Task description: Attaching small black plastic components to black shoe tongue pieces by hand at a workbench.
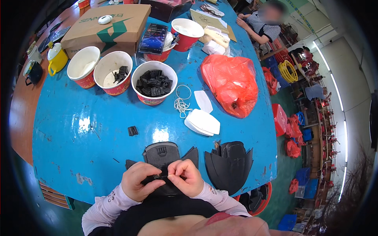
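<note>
The left hand [138, 179] and right hand [186, 178] meet above the black pad [161, 153] at the table's [67, 145] near edge. The right grip pinches a tiny bit [169, 176], too small to name; the left grip I cannot tell

- Two hands: left hand [138, 179] and right hand [186, 177], fingers [155, 185] nearly meeting.
- Two black piles [229, 167]: one under the fingers, one right of them.
- Three tubs [103, 76] in a row, beyond the fingers.
- One phone [153, 38], farther beyond.
- One red bag [230, 82], beyond, to their right.
- One yellow jug [57, 59], far left of them.
</note>
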`<action>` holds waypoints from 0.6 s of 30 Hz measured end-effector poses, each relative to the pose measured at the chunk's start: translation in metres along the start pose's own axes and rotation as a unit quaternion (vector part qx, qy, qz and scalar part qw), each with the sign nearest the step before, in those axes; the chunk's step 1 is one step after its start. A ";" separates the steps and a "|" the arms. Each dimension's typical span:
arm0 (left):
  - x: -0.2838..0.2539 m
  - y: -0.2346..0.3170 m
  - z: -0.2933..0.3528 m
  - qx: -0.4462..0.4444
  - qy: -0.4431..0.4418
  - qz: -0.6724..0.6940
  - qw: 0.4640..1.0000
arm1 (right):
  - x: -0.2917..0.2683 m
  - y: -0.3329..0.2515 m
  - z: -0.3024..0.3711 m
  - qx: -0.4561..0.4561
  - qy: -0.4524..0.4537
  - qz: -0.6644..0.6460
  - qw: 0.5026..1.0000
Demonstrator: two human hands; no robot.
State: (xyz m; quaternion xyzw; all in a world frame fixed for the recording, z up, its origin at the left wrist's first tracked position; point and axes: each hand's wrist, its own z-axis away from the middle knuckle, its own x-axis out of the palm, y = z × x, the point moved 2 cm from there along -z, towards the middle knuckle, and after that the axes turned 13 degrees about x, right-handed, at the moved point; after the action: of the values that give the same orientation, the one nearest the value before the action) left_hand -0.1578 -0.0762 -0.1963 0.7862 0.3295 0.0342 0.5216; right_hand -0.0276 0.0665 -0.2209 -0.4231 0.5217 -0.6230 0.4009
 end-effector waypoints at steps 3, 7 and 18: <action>0.000 0.000 -0.001 0.017 0.002 -0.015 1.000 | -0.001 -0.002 0.000 -0.009 -0.005 0.020 1.000; 0.000 0.002 0.000 0.034 0.026 -0.034 0.999 | 0.000 0.000 0.001 -0.004 -0.010 0.007 1.000; 0.006 0.005 0.005 0.076 0.037 -0.076 0.993 | -0.004 0.003 0.003 -0.026 0.031 0.032 0.999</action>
State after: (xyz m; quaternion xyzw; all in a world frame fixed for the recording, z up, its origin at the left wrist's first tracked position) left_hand -0.1484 -0.0779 -0.1958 0.7943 0.4093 -0.0019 0.4490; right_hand -0.0229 0.0693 -0.2236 -0.3969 0.5632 -0.6089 0.3931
